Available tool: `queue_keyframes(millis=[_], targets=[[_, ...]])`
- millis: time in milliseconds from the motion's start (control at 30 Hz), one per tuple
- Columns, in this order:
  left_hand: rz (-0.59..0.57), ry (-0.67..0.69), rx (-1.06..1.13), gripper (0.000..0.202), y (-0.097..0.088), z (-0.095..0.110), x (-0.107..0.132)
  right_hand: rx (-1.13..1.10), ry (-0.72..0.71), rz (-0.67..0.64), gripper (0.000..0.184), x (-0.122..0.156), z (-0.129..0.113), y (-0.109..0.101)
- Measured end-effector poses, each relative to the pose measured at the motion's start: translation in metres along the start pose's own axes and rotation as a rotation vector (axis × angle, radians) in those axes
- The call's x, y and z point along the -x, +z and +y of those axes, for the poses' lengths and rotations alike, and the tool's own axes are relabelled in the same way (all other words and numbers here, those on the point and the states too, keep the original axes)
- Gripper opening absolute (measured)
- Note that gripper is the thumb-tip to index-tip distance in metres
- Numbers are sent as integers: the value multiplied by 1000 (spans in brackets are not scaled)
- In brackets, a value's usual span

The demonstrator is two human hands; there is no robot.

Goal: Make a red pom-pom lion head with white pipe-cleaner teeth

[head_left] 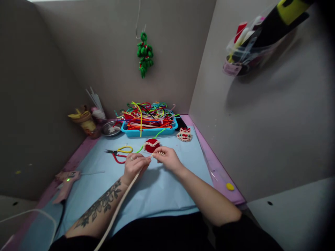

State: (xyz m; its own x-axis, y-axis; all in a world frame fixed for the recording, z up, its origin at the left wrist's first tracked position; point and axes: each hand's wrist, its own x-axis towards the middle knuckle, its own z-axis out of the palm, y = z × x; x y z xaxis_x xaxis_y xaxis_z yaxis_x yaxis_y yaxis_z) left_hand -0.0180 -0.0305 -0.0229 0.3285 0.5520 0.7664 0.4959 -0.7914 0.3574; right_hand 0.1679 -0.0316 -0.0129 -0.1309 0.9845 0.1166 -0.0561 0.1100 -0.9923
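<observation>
A long cream pipe cleaner (123, 202) runs from my fingers down over my left forearm to the bottom edge. My left hand (135, 166), with a ring on it, pinches the strand near its upper end. My right hand (168, 159) also pinches that end, which looks curled or bumpy between the fingertips. Just beyond both hands lies a round red piece (152, 147) with a wavy cream trim, partly hidden by my right hand. A bright green strand (140, 149) lies beside it. Scissors (117, 152) with yellow and red handles rest left of the piece, spread apart.
A blue tray (149, 132) of colourful pipe cleaners stands at the back, with a red-and-cream lion-like face (184, 135) to its right. A metal dish (111, 128) and pink glue gun (68, 181) are at left. A holder (242, 57) hangs on the right wall.
</observation>
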Motion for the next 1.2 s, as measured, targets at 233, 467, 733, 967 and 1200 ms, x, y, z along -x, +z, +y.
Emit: queue_keyframes(millis=[233, 467, 733, 967, 1200], targets=[[158, -900, 836, 26, 20, 4, 4, -197, 47, -121, 31, 0, -7, -1], [-25, -993, 1045, 31, 13, 4, -5, -90, 40, -303, 31, 3, -10, -10], [-484, -572, 594, 19, -14, -1, -21, 347, -74, -554, 17, 5, -12, -18], [-297, -302, 155, 9, -9, 3, -16, 824, -308, -145, 15, 8, -4, -6], [-59, -102, -40, 7, 1, 1, -7, 683, -375, 112, 10, 5, 5, 0]])
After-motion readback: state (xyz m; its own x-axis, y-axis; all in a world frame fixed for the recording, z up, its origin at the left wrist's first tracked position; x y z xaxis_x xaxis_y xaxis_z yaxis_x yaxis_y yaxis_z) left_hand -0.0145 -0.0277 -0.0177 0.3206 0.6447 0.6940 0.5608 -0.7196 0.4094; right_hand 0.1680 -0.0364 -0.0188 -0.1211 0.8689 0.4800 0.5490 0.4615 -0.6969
